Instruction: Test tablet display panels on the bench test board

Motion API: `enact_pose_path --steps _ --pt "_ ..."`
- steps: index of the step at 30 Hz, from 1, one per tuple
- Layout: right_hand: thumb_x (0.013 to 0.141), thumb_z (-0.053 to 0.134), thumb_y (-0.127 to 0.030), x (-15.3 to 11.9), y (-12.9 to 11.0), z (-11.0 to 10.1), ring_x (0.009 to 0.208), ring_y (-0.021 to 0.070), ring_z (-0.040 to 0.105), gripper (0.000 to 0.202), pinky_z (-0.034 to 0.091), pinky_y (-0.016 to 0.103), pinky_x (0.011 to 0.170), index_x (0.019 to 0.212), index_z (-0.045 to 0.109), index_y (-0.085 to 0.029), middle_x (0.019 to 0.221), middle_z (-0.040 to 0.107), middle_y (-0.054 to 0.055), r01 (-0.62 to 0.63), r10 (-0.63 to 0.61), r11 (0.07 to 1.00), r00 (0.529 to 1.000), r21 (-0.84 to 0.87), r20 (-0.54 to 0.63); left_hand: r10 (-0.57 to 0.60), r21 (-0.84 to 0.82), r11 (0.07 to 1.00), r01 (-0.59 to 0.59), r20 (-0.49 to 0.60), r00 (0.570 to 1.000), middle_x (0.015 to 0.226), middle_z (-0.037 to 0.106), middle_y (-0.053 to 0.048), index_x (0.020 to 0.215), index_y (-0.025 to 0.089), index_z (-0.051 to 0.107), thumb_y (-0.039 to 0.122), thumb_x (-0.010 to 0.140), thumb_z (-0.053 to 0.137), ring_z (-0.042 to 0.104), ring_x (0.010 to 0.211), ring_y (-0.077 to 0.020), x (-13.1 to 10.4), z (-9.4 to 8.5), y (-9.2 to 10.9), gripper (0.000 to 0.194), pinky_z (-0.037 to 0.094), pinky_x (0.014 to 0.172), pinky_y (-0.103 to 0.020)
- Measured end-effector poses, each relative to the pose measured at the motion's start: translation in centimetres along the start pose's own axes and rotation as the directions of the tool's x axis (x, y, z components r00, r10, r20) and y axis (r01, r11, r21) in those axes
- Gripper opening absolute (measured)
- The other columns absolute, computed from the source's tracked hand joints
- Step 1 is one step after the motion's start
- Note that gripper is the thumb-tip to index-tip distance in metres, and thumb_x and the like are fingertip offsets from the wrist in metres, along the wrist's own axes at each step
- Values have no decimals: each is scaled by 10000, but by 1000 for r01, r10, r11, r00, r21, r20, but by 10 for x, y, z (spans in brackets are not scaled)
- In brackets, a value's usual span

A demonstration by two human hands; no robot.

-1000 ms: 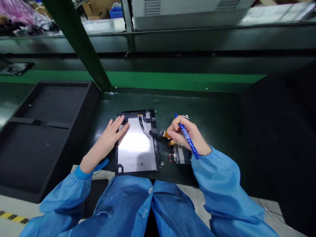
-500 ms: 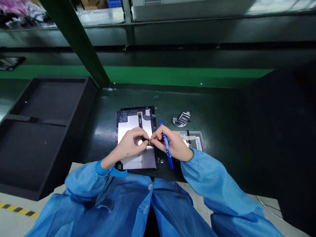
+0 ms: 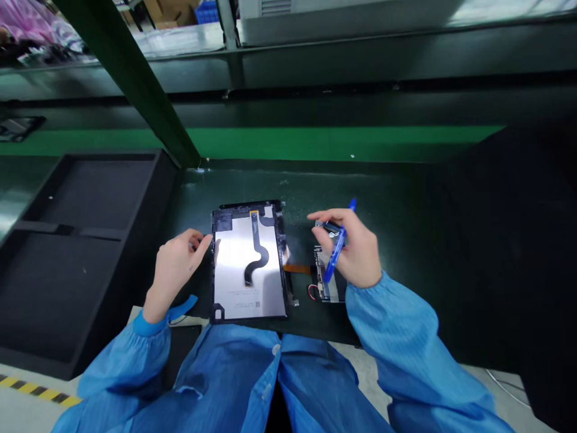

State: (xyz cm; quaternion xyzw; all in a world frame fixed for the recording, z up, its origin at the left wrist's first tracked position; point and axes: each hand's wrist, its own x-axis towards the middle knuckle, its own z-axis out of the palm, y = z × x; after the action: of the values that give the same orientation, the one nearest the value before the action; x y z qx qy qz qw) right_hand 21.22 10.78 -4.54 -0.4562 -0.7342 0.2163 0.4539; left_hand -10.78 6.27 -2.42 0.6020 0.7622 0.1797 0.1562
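Observation:
A tablet screen (image 3: 234,252) lies face down with its silver back up, and a black ribbon cable (image 3: 256,240) curves loose across it. My left hand (image 3: 174,267) is at the screen's left edge, fingers half curled, thumb apart, with nothing visible in it. In my right hand (image 3: 360,249) is a blue marker pen (image 3: 334,258), tucked between the fingers. Its thumb and forefinger are around a small shiny metal piece (image 3: 332,227); I cannot tell whether they grip it. Below that hand lies a small circuit board (image 3: 321,270), partly hidden, joined to an orange flat cable (image 3: 298,269).
A black divided tray (image 3: 85,252) stands at the left. A slanted green post (image 3: 135,78) rises behind it at the bench's back. On the right is a large dark panel (image 3: 496,240). The dark green bench top (image 3: 406,198) spans the middle.
Both hands have parted from the ribbon cable over the screen. My left hand went to the screen's left edge; my right hand moved right, with the pen, to the metal piece. The cable now lies loose.

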Motion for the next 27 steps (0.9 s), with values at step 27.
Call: enact_pose_path --steps 27 --pt "767 756 -411 14 59 -9 1084 205 684 366 481 431 1063 1015 551 -237 1105 747 59 -450 508 626 855 637 106 -171 -940 259 223 183 968 614 435 33 715 194 424 7 880 483 523 595 -95 191 29 107 256 403 478 -170"
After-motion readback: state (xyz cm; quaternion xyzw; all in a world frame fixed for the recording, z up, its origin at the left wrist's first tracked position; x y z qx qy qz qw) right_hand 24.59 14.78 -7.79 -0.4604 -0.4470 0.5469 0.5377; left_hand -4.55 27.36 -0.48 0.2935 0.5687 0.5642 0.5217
